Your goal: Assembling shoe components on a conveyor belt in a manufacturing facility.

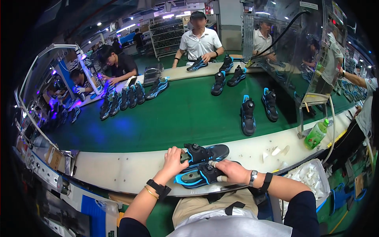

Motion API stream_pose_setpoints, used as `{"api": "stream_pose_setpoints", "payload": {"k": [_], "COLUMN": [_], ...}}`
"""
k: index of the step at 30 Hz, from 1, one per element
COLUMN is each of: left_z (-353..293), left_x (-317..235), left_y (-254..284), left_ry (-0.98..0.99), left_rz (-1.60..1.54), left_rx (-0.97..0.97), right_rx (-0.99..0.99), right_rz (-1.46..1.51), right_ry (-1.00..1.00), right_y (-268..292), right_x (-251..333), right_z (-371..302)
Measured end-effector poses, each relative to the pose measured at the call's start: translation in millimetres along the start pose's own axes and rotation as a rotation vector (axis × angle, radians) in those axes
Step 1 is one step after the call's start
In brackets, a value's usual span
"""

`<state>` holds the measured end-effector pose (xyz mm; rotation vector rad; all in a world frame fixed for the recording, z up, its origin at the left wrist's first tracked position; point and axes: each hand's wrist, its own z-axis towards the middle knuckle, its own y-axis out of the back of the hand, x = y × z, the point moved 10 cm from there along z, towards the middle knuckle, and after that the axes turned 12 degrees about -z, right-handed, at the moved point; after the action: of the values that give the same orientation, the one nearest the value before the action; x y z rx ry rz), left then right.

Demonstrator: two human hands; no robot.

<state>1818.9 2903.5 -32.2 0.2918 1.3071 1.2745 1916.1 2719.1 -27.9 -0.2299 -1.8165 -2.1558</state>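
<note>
Green conveyor belt (177,122) carries dark shoes (248,118) beyond a white ledge (102,168); side by side on that ledge lie a far shoe (218,152) and a near shoe (205,173), black and blue; the left hand (172,162) curls round the far shoe's heel; the right hand (235,172) touches the near shoe, whether pinching I cannot tell.
</note>
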Motion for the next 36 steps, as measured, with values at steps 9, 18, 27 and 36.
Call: {"api": "stream_pose_setpoints", "payload": {"k": [9, 18, 27, 36], "left_z": [41.8, 49.4, 49.0, 47.8], "left_x": [-1.6, -10.1, 0.1, -14.5], "left_y": [-26.6, -36.2, -33.4, -28.5], "left_ry": [-0.047, -0.067, 0.051, -0.108], "left_rz": [-0.025, 0.068, -0.182, -0.189], "left_rx": [0.258, 0.295, 0.264, 0.204], "right_rx": [-0.122, -0.201, 0.019, -0.137], "right_rz": [0.370, 0.202, 0.058, 0.390], "right_ry": [-0.391, -0.057, -0.213, -0.046], "right_y": [37.8, 19.0, 0.3, 16.0], "right_x": [-82.2, -56.9, -57.0, -64.7], "right_z": [29.5, 100.4, 115.8, 93.0]}}
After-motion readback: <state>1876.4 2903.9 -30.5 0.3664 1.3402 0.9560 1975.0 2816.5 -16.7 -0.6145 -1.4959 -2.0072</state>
